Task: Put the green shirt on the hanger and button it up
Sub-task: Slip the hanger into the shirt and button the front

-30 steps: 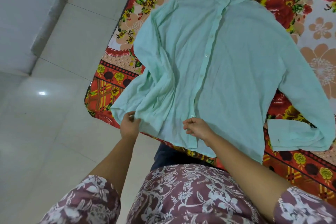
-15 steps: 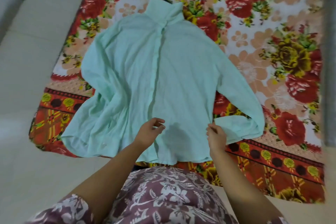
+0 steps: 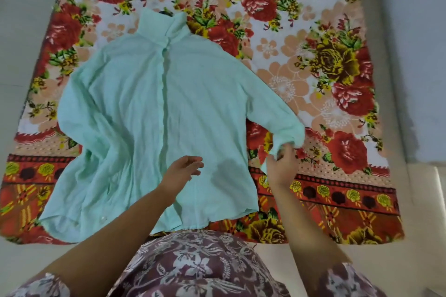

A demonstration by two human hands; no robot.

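- Head view: the shirt [image 3: 149, 108] lies flat, front up, on the flowered sheet [image 3: 313, 31]. Its long axis runs straight away from me, collar [image 3: 161, 24] far, hem [image 3: 217, 219] against my lap
- My right hand [image 3: 281, 166] is just off the shirt's right edge, fingers [image 3: 277, 155] curled round the cuff [image 3: 287, 138], raising it slightly off the sheet
- My left hand [image 3: 182, 171] hovers over the lower front, just right of the placket [image 3: 165, 94], fingers loosely spread and holding nothing; whether it touches the cloth I cannot tell
- A dark bit [image 3: 166, 12] peeks over the collar; I cannot say it is the hanger
- The right hand is the nearer to that sleeve. Bare sheet lies to the right and beyond the collar, floor [image 3: 422, 55] past its edge
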